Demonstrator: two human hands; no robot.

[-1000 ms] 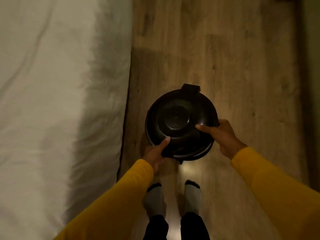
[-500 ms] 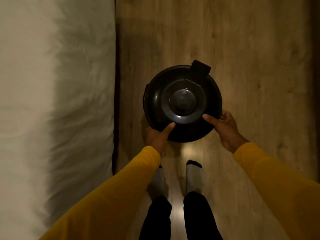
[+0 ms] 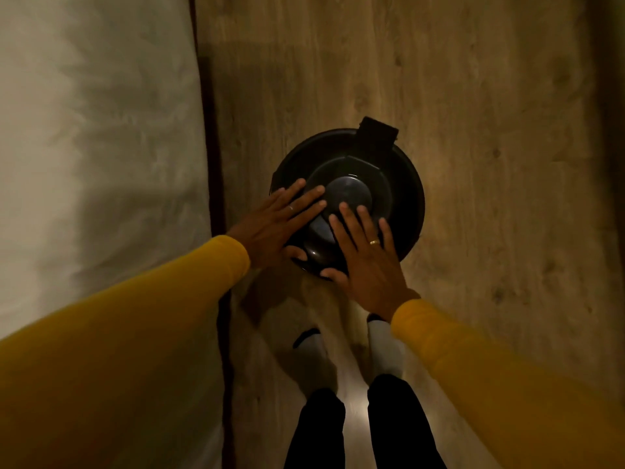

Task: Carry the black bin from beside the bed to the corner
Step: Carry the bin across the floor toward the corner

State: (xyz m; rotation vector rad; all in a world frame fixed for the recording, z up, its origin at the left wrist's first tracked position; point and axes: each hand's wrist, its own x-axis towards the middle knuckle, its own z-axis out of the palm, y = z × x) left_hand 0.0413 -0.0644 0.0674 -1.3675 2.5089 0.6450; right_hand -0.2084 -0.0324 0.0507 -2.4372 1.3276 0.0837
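The round black bin [image 3: 404, 201] is seen from straight above, over the wooden floor just right of the bed. Its lid has a raised centre disc and a black tab at the far rim. My left hand [image 3: 275, 226] lies over the lid's near-left part, fingers spread, thumb hooked on the near rim. My right hand [image 3: 367, 260] covers the near-right part the same way, with a ring on one finger. Whether the bin's base touches the floor is hidden.
The bed [image 3: 94, 147] with a pale cover fills the left side, its dark edge running close to the bin. Wooden floor [image 3: 490, 147] stretches ahead and to the right. A dark wall strip [image 3: 610, 130] borders the far right. My socked feet [image 3: 316, 346] stand just behind the bin.
Both hands have shifted from gripping the bin's near sides to lying across its lid with spread fingers. The bin stays beside the bed, and the view has come closer to it.
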